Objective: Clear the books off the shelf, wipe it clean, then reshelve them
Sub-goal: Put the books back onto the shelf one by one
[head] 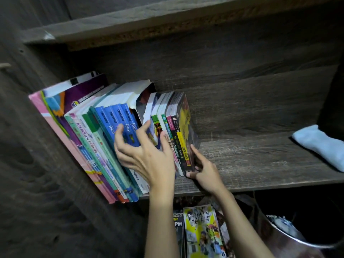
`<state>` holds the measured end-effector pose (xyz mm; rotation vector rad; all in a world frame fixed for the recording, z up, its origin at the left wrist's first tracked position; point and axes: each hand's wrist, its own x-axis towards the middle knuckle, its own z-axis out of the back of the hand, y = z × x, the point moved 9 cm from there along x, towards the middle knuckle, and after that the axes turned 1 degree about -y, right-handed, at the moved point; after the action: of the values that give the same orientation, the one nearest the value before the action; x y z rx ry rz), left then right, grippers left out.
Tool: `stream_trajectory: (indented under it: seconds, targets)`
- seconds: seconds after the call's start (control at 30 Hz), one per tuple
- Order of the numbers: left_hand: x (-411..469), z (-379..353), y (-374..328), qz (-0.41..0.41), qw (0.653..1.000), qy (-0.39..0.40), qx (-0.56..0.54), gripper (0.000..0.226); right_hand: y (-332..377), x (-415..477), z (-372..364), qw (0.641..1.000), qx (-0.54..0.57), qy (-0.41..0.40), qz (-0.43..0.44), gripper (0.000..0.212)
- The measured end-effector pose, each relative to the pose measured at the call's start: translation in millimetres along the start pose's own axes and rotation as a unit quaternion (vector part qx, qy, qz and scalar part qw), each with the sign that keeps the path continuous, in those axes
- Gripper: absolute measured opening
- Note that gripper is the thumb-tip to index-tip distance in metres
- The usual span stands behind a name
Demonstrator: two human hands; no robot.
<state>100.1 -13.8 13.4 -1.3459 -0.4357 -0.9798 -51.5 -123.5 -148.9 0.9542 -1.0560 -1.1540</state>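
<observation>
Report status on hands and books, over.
Left hand spread on the spines, fingers loose. Right hand pinches the end book at its bottom edge. Books lean left on the shelf. Blue cloth lies far right, apart.

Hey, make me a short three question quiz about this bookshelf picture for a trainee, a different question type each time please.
1. True or false: the folded light blue cloth lies on the same dark wooden shelf as the leaning row of books.
2. Which book does the right hand grip? A) the pink one at the left end B) the black-and-yellow paperback at the right end C) a blue one
3. Fill in: the left hand partly covers matching "fokus" spines coloured ____.
Key: 1 true; 2 B; 3 blue.
</observation>
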Motion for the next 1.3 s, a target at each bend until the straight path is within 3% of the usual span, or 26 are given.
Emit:
stream_trajectory:
  seconds: [0.1, 0.2, 0.43, 0.53, 0.63, 0.77, 0.93, 1.07, 1.3]
  targets:
    - [-10.6, 12.6, -0.1, -0.022, 0.995, -0.045, -0.082, 0.027, 2.8, -2.5, 0.6, 1.0, -0.014, -0.002, -0.001, 0.098]
    - [-16.2, 15.3, -2.4, -0.012, 0.983, -0.013, -0.182, 0.026, 5.2, -4.8, 0.1, 0.999, -0.038, -0.013, -0.001, 0.098]
    - [-1.8, 32.5, 5.6, 0.024, 0.967, -0.006, -0.254, 0.034, 21.5, -22.2, -4.2, 0.977, -0.213, -0.014, 0.021, 0.089]
    - [0.9, 37.8, 2.2, 0.016, 0.968, 0.009, -0.25, 0.042, 22.5, -24.7, -7.3, 0.968, -0.249, -0.008, 0.018, 0.09]
    - [-4.3, 31.5, 10.1, 0.067, 0.964, 0.051, -0.251, 0.05, 21.2, -25.0, -7.5, 0.967, -0.253, -0.008, 0.009, 0.09]
    - [-19.1, 15.8, 22.8, 0.116, 0.97, 0.14, -0.162, 0.058, 23.6, -24.3, -6.8, 0.966, -0.258, -0.016, 0.011, 0.088]
    - [-20.3, 14.5, 15.5, 0.103, 0.975, 0.181, -0.079, 0.059, 25.0, -23.1, -5.5, 0.964, -0.266, -0.021, 0.009, 0.089]
    - [-18.5, 15.0, 15.8, 0.121, 0.967, 0.209, -0.082, 0.066, 21.4, -20.3, -6.7, 0.957, -0.291, -0.009, -0.002, 0.088]
    - [-2.5, 33.5, 14.4, 0.074, 0.977, 0.175, -0.094, 0.032, 27.8, -14.4, -8.9, 0.968, -0.251, 0.009, -0.021, 0.078]
